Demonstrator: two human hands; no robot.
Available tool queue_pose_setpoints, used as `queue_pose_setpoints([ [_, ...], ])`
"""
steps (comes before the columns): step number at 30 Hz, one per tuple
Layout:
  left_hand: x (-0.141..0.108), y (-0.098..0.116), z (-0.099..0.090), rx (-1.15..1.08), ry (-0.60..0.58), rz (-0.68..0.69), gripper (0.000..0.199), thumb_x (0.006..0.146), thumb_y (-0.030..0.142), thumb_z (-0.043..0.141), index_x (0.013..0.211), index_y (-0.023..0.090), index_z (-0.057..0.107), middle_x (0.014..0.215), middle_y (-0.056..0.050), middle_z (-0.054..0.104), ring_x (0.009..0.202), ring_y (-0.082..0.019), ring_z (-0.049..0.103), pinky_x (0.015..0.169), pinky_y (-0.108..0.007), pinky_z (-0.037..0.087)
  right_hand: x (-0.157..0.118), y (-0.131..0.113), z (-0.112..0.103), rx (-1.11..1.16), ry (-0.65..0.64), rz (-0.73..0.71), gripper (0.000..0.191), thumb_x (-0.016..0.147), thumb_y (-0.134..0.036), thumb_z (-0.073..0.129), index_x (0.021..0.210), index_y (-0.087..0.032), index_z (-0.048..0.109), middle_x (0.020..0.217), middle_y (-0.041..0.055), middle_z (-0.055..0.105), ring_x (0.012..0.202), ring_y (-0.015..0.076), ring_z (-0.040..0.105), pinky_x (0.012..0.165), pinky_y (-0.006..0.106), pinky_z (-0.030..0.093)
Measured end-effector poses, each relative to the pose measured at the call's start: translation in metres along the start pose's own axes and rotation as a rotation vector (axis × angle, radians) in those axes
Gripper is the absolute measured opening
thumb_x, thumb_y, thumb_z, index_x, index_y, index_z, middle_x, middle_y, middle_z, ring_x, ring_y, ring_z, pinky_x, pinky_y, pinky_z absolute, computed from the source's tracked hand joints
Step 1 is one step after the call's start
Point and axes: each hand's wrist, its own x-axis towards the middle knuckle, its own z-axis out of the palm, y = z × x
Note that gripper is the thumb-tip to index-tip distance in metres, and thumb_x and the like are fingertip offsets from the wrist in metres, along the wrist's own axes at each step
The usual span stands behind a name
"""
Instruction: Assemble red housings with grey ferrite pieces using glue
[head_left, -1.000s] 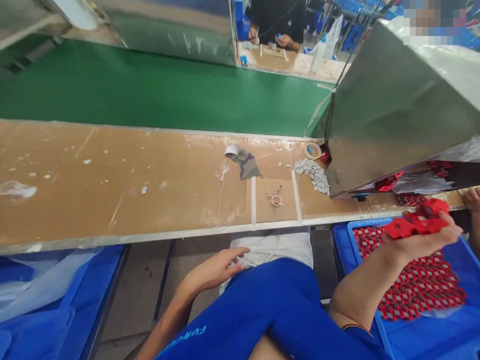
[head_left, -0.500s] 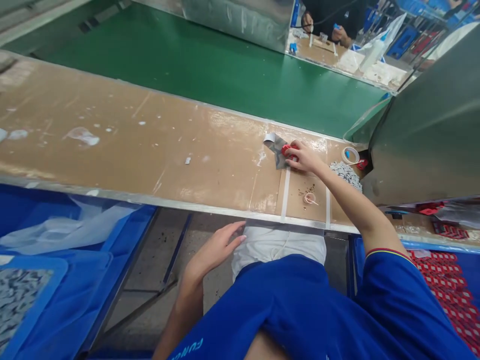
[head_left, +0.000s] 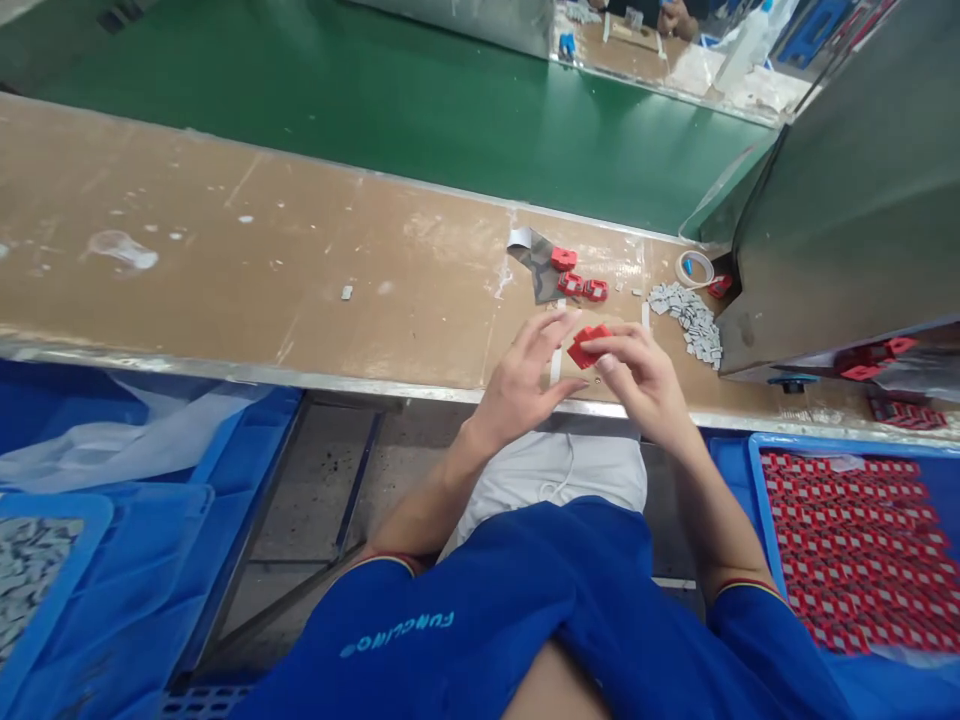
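A small red plastic part (head_left: pixel 587 346) is pinched between the thumb and fingers of my right hand (head_left: pixel 643 378), just above the bench's front edge. My left hand (head_left: pixel 523 378) is beside it on the left, fingers apart and holding nothing. Beyond my hands, several similar red parts (head_left: pixel 571 284) with pale inserts lie on the bench by a grey patterned sheet (head_left: pixel 541 262) with a curled corner. A heap of small grey pieces (head_left: pixel 690 318) is to the right. The small cup of the earlier view is hidden behind my hands.
A green belt (head_left: pixel 420 120) runs behind the brown bench (head_left: pixel 247 260). A tape roll (head_left: pixel 694 268) lies by the metal panel (head_left: pixel 832 210) at right. Blue bins flank me: red parts fill the right bin (head_left: pixel 757 500), grey pieces the left one (head_left: pixel 101 520). A co-worker's hand (head_left: pixel 677 18) shows across the belt.
My right hand has come back toward me from the grey sheet with a red part. My left hand has risen from my lap to meet it. The view has tilted down.
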Motion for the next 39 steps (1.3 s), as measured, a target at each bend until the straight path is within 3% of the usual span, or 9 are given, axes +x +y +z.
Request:
queue_pose_setpoints([
  [4,0.005,0.012,0.039,-0.06,-0.084,0.035,0.04,0.105,0.036,0.062,0.141,0.019,0.067,0.137,-0.015,0.071,0.126,-0.026,0.07,0.11,-0.042,0.058,-0.042,-0.012,0.003,-0.306,0.044,-0.016,0.023,0.104,-0.038,0.064,0.121,-0.028,0.077,0.124,0.0143,0.063,0.112,0.0296,0.07,0.097,0.052,0.064],
  [8,-0.003,-0.004,0.052,-0.441,-0.044,-0.18,0.042,0.097,0.041,0.076,0.133,0.021,0.069,0.133,-0.013,0.077,0.119,-0.023,0.075,0.104,-0.036,0.061,-0.059,-0.006,-0.011,-0.19,0.023,-0.116,0.045,0.105,-0.032,0.063,0.149,-0.038,0.061,0.138,0.012,0.065,0.119,0.0297,0.07,0.098,0.05,0.064],
  [10,-0.008,-0.021,0.056,-0.643,-0.008,-0.309,0.049,0.09,0.043,0.085,0.13,0.021,0.069,0.13,-0.013,0.079,0.111,-0.021,0.078,0.096,-0.031,0.063,-0.065,0.011,-0.019,-0.091,0.098,-0.114,0.049,0.105,-0.031,0.062,0.153,-0.039,0.057,0.131,0.0093,0.07,0.107,0.0257,0.073,0.09,0.045,0.066],
  [14,-0.019,-0.056,0.067,-0.824,0.04,-0.476,0.057,0.079,0.047,0.093,0.124,0.02,0.069,0.103,-0.007,0.082,0.091,-0.018,0.081,0.083,-0.027,0.065,-0.073,0.067,-0.02,-0.097,0.28,0.113,0.043,0.102,-0.031,0.067,0.144,-0.032,0.064,0.113,0.0064,0.074,0.082,0.0179,0.071,0.072,0.034,0.062],
  [18,-0.027,-0.072,0.074,-0.779,0.029,-0.503,0.068,0.073,0.063,0.092,0.123,0.021,0.072,0.096,-0.004,0.077,0.082,-0.016,0.076,0.075,-0.027,0.062,-0.069,0.107,-0.001,-0.062,0.202,0.213,0.047,0.096,-0.037,0.074,0.141,-0.026,0.065,0.105,0.0051,0.074,0.071,0.0152,0.065,0.063,0.03,0.058],
  [21,-0.029,-0.072,0.071,-0.702,-0.035,-0.479,0.067,0.069,0.072,0.09,0.109,0.021,0.075,0.099,-0.005,0.075,0.083,-0.016,0.073,0.075,-0.026,0.059,-0.056,0.111,0.009,-0.085,0.211,0.15,0.027,0.1,-0.033,0.069,0.125,-0.027,0.075,0.093,0.0039,0.072,0.071,0.0163,0.064,0.065,0.032,0.057],
  [24,-0.03,-0.069,0.066,-0.66,-0.096,-0.486,0.06,0.071,0.068,0.09,0.101,0.02,0.071,0.095,-0.003,0.074,0.079,-0.015,0.07,0.073,-0.026,0.057,-0.042,0.108,0.012,-0.144,0.254,0.088,0.017,0.103,-0.03,0.065,0.105,-0.028,0.081,0.089,0.0043,0.073,0.073,0.0175,0.066,0.067,0.034,0.057],
  [33,-0.029,-0.059,0.063,-0.477,-0.06,-0.364,0.032,0.091,0.043,0.083,0.112,0.02,0.074,0.102,-0.006,0.079,0.088,-0.016,0.074,0.081,-0.028,0.059,-0.026,0.126,0.013,-0.144,0.474,-0.021,0.011,0.101,-0.034,0.072,0.093,-0.027,0.076,0.089,0.0042,0.075,0.081,0.0211,0.072,0.075,0.039,0.06],
  [39,-0.035,-0.059,0.067,-0.401,-0.049,-0.39,0.032,0.088,0.041,0.085,0.11,0.019,0.077,0.103,-0.008,0.082,0.09,-0.018,0.076,0.08,-0.029,0.06,-0.035,0.13,0.023,0.116,0.577,0.253,0.031,0.097,-0.054,0.076,0.087,-0.025,0.071,0.088,0.0049,0.08,0.083,0.0222,0.079,0.075,0.039,0.065],
])
